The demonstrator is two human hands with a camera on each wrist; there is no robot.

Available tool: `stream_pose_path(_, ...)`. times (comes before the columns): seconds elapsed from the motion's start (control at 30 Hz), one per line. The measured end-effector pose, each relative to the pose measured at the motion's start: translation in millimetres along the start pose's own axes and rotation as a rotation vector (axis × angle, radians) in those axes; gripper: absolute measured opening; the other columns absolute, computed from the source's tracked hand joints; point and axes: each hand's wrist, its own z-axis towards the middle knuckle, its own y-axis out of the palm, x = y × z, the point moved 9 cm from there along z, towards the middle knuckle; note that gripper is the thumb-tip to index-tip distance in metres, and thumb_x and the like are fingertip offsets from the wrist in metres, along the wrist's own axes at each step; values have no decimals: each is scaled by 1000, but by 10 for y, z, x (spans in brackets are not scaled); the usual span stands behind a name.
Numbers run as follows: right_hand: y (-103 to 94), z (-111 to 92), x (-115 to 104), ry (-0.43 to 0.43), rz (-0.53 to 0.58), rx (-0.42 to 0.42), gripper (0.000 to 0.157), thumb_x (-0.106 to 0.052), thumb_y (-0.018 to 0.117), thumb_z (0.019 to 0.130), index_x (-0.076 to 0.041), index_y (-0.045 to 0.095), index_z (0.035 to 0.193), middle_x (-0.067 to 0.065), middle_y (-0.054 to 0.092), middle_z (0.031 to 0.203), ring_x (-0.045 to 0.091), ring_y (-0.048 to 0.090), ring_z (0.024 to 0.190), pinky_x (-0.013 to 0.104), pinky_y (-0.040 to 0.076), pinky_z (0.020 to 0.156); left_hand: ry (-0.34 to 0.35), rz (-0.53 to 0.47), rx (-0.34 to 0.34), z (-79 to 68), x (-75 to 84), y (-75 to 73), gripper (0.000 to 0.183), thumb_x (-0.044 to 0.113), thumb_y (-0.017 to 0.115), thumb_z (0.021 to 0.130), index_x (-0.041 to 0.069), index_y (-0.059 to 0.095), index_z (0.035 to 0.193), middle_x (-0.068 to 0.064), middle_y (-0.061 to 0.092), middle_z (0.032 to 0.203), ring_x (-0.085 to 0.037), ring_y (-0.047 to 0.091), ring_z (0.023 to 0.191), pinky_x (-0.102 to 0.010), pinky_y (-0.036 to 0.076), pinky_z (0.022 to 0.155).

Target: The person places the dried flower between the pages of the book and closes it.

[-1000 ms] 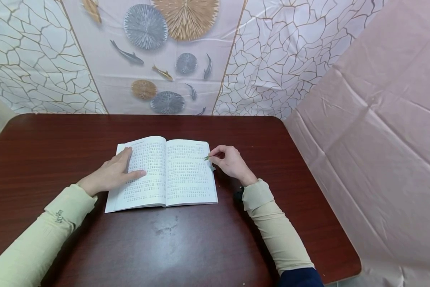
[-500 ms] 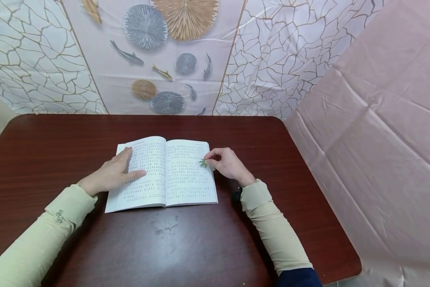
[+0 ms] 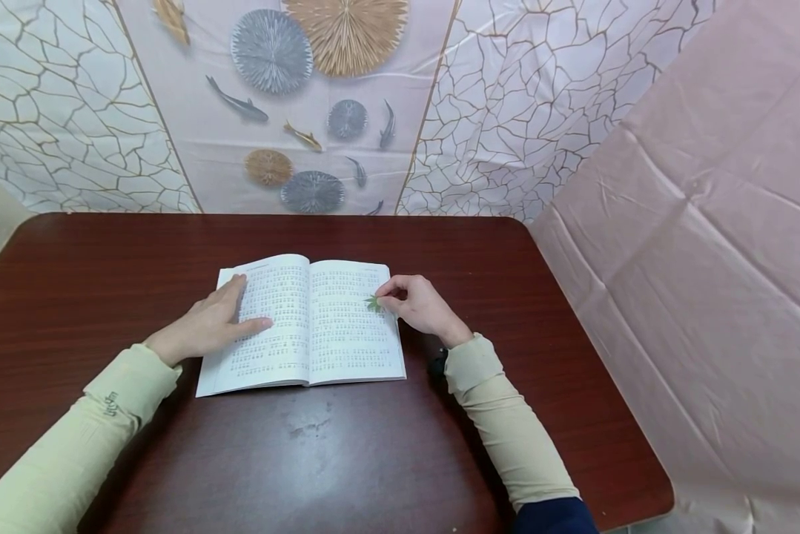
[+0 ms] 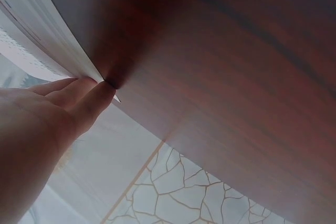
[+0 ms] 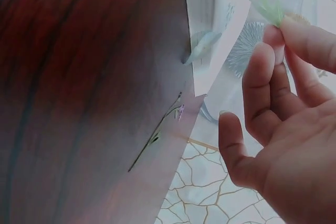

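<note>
An open book (image 3: 353, 326) with printed pages lies on the dark table. My left hand (image 3: 202, 322) rests spread on its left page, the thumb pointing toward the fold. In the left wrist view, the fingers (image 4: 97, 98) of that hand reach to the book's outer edge. My right hand (image 3: 422, 305) pinches a small green leaf (image 3: 373, 302) with pointed lobes between thumb and index finger, over the right page's outer edge. The right wrist view shows this leaf (image 5: 269, 10) at the fingertips, the other fingers loosely bent.
A thin sprig with a small purplish flower (image 5: 157, 135) lies on the table (image 3: 319, 452). A pale grey-green leaf-like piece (image 5: 203, 46) is at the book's edge. A patterned cloth (image 3: 226, 178) hangs behind the table, and a pink cloth (image 3: 693, 267) hangs at the right.
My right hand has moved slightly left and down with the leaf, farther over the right page, and the leaf's lobes now show more fully. The left hand and book have stayed still.
</note>
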Motion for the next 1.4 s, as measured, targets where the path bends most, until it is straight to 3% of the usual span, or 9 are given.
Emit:
stream_pose_path(0.27, -39, 2, 0, -3, -90, 98, 6, -12, 67, 92, -13, 69, 98, -1, 64, 91, 15, 56, 75, 27, 47, 61, -5, -2, -7, -4, 17, -11, 110, 66, 49, 91, -14, 1, 149, -33, 4, 156, -47, 7, 144, -61, 15, 111)
stream_pose_path(0.37, -29, -4, -36, -18, -163, 114, 5, -11, 67, 92, -15, 69, 95, -3, 62, 89, 14, 56, 77, 30, 46, 74, -6, -4, -8, -5, 14, -8, 109, 66, 50, 91, -14, 2, 149, -33, 4, 156, -47, 7, 144, -62, 15, 111)
stream_pose_path(0.47, -3, -3, -77, -36, -222, 106, 6, -10, 67, 92, -16, 69, 92, -4, 61, 87, 13, 55, 78, 36, 37, 90, -4, -4, -6, -3, 9, -6, 109, 64, 50, 92, -14, 2, 149, -33, 4, 156, -47, 7, 144, -62, 15, 111)
stream_pose_path(0.57, 28, -3, -110, -53, -254, 83, 6, -10, 67, 91, -16, 70, 90, -5, 61, 86, 11, 55, 77, 40, 30, 95, -3, -6, -4, -5, 14, -6, 108, 64, 51, 92, -14, 2, 149, -33, 4, 156, -47, 7, 144, -61, 15, 111)
stream_pose_path(1.0, 141, 0, -90, -33, -301, -23, 6, -14, 75, 86, -17, 70, 86, -9, 62, 80, 8, 57, 75, 39, 28, 95, -7, -5, -6, -15, 16, -5, 108, 64, 50, 92, -14, 1, 149, -33, 4, 156, -47, 7, 144, -62, 15, 111)
stream_pose_path(1.4, 175, 2, -70, -38, -296, -49, 8, -14, 76, 85, -20, 72, 86, -10, 62, 79, 7, 57, 76, 40, 26, 88, -8, -11, -7, -19, 26, -11, 109, 64, 50, 92, -14, 1, 149, -33, 4, 156, -47, 7, 143, -61, 15, 111)
